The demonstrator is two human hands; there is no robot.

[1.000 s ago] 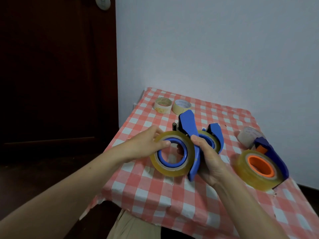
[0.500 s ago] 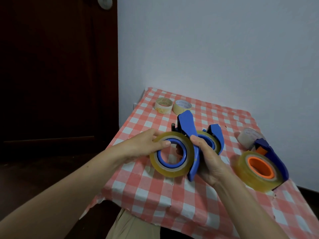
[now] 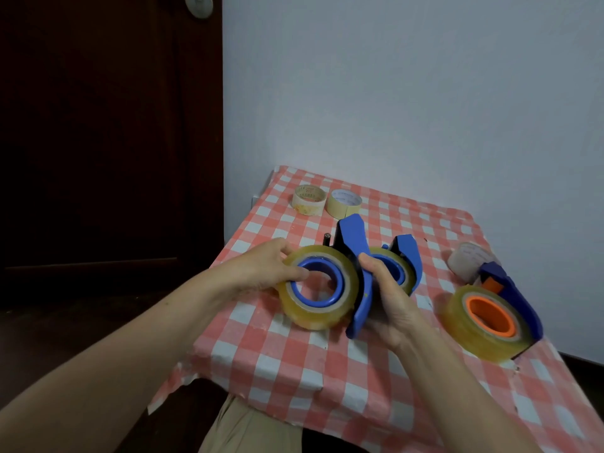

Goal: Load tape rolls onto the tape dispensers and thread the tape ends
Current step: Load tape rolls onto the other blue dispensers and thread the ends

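You are working in dim, flat room light with a bluish cast; the wall (image 3: pixel 408 93) is the brightest area. The door (image 3: pixel 108 142) at left sinks almost to black, with little detail. Shadows under the rolls on the surface (image 3: pixel 294 364) are soft and faint. A mild sheen shows on the clear tape (image 3: pixel 313 317). Your forearms swell and soften toward the lower corners from wide-angle stretch. The centre is fairly sharp, slightly noisy.

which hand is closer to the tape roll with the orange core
Right. The right hand, gripping a blue dispenser, sits just left of the orange-core roll; the left hand is farther left.
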